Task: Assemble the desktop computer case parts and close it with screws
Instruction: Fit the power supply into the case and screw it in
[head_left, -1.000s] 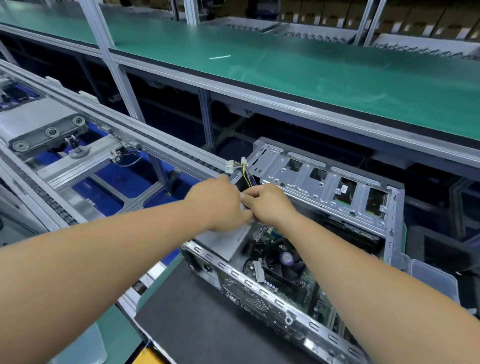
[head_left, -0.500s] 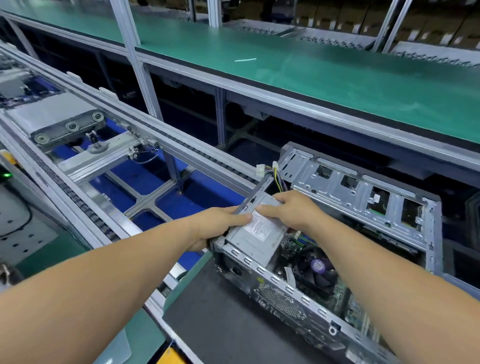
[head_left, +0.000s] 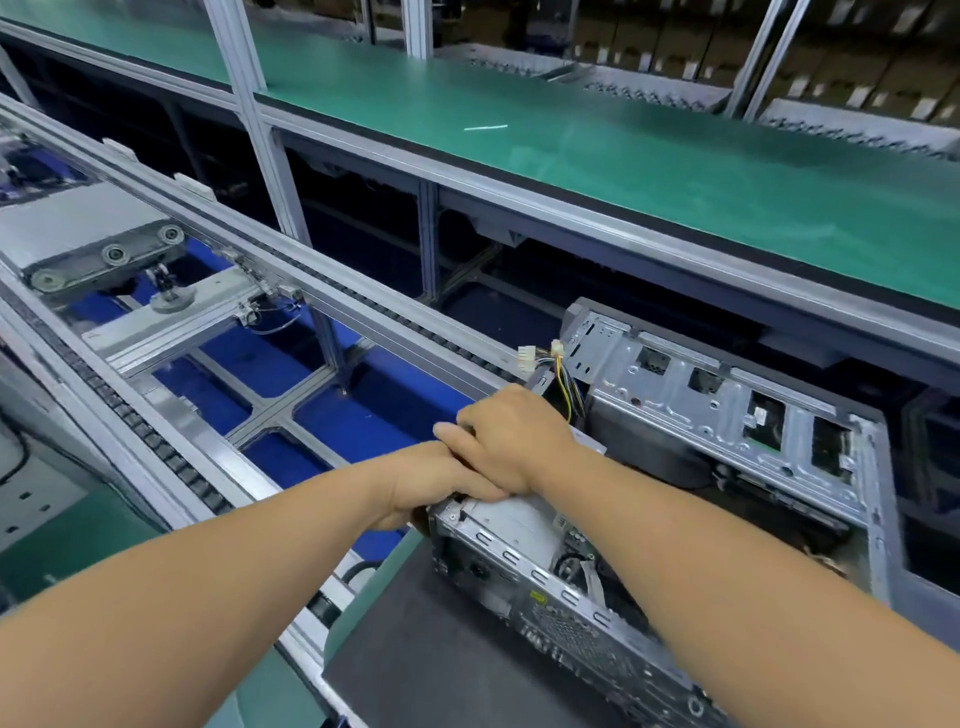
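Nearest, the left hand (head_left: 436, 480) pressed its fingers, seemingly curled, onto the power supply (head_left: 511, 519) seated in the open computer case (head_left: 727, 410), while the right hand (head_left: 511, 434) lay over it, fingers curled though their grip stayed hidden, with the loose cable connectors (head_left: 540, 353) beyond.

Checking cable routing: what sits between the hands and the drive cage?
In the head view, a bundle of coloured wires with white connectors rises between the right hand, stacked over the left hand, and the drive cage.
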